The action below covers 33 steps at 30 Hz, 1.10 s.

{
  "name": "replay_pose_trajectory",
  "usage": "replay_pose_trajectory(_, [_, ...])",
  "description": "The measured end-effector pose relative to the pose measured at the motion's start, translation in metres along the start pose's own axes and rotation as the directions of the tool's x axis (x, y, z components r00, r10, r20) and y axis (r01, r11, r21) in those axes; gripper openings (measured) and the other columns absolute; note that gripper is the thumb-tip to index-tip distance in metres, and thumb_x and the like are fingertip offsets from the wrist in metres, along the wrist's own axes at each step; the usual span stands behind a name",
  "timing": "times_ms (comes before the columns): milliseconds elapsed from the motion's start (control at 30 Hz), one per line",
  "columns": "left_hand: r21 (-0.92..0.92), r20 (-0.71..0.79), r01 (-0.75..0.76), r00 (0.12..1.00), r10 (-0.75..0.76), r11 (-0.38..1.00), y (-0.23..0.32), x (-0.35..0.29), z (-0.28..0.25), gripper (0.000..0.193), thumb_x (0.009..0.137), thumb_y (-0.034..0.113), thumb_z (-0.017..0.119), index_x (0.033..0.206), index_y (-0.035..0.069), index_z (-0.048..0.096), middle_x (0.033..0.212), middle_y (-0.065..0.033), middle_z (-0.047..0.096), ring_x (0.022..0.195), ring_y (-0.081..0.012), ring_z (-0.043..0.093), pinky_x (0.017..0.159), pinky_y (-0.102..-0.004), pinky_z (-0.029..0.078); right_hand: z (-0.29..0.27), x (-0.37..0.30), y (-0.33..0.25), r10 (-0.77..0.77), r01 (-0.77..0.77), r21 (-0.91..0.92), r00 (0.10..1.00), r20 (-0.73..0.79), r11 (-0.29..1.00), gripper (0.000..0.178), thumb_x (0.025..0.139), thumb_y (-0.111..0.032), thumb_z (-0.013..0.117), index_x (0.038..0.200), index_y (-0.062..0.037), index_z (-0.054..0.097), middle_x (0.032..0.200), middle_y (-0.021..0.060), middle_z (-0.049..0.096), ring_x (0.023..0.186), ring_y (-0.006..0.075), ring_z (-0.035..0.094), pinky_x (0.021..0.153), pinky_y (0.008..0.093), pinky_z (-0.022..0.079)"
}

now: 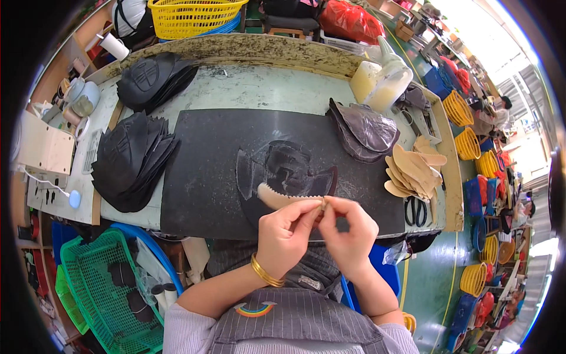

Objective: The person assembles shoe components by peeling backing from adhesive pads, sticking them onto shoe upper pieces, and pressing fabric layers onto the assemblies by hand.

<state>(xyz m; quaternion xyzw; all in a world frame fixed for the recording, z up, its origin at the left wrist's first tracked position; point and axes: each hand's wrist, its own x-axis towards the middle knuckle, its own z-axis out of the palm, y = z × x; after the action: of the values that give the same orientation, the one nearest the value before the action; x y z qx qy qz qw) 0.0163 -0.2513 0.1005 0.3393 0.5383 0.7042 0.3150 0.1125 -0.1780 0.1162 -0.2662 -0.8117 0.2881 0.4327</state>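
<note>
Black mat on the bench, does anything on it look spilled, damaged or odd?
Whitish smears mark the middle of the black mat, beyond the toothed beige strip; they look odd against the mat's darker, plainer left side. Whether residue or wear, I can't tell.

The person wears a dark grey apron (295,315) with thin pale pinstripes. A rainbow patch (254,309) with pale, cloud-like ends sits on its left side, and a small pale label (309,282) lies farther out, near the middle. The pale lilac-grey, finely ribbed sleeves (190,325) end around the elbows. A gold-coloured, banded bangle (266,272) circles the left wrist; the left hand (286,233) and right hand (349,235) are bare.
</note>
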Motion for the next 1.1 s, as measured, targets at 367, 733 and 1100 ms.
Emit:
replay_pose_trajectory(367, [-0.731, 0.386, 0.530, 0.841, -0.378, 0.431, 0.008, 0.014, -0.042, 0.016, 0.077, 0.021, 0.043, 0.071, 0.007, 0.039, 0.066, -0.0029, 0.039, 0.063, -0.0136, 0.040, 0.060, -0.0285, 0.037, -0.054, -0.050, 0.038, 0.581, -0.855, 0.490, 0.314, 0.751, -0.171, 0.023, 0.087, -0.020, 0.056, 0.103, -0.0034, 0.057, 0.093, 0.0055, 0.062, 0.082, 0.0145, 0.061, 0.070, 0.0286, 0.051])
replay_pose_trajectory(733, [0.220, 0.377, -0.223, 0.917, 0.128, 0.950, 0.019, 0.031, -0.037, 0.020, 0.085, 0.019, 0.057, 0.097, 0.003, 0.059, 0.100, -0.0093, 0.058, 0.089, -0.0162, 0.054, 0.078, -0.0268, 0.042, -0.035, -0.021, 0.009, 0.465, -0.636, 0.430, 0.768, 0.442, 0.641, 0.029, 0.083, -0.002, 0.060, 0.109, -0.0031, 0.047, 0.092, 0.0017, 0.055, 0.084, 0.0067, 0.055, 0.069, 0.0210, 0.045])
replay_pose_trajectory(1100, [0.253, 0.044, 0.293, 0.949, -0.313, 0.922, -0.049, 0.033, -0.110, 0.027, 0.078, 0.001, 0.068, 0.103, 0.001, 0.059, 0.091, -0.0017, 0.061, 0.078, -0.0072, 0.057, 0.071, -0.0211, 0.048, 0.039, -0.024, 0.046, 0.431, -0.476, 0.023, 0.814, 0.389, 0.879, 0.029, 0.079, -0.011, 0.066, 0.101, -0.0030, 0.049, 0.076, 0.0083, 0.060, 0.058, 0.0125, 0.058, 0.054, 0.0253, 0.046])
